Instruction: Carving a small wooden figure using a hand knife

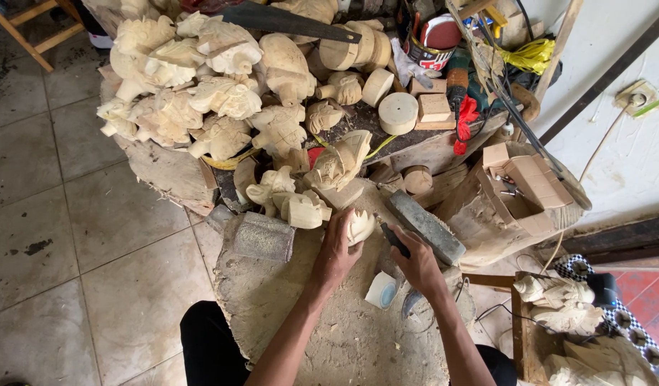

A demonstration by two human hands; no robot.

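Your left hand [338, 250] is wrapped around a small pale wood carving [360, 226], pinning it upright against the rough wooden work block [329, 336] just in front of you. Your right hand [417, 263] is closed on a dark-handled carving tool [394, 239], its tip aimed at the carving's side.

The piece looks light and stiff, dry raw wood with thin carved edges that would likely chip under a hard squeeze or a slip of the blade. Hold it low, around the thicker base, with your fingers behind the cutting line.

Room is tight. A long grey sharpening stone [426, 227] lies just beside your right hand, a grey block [263, 236] sits left of your left wrist, and a small roll of white tape [381, 291] rests below your right hand. Finished pale figures [301, 207] crowd the far edge of the block, nearly touching the carving, with a large heap of more carvings [193, 86] beyond. Open floor tiles [72, 236] lie to your left; the block's near edge drops off towards your knees.
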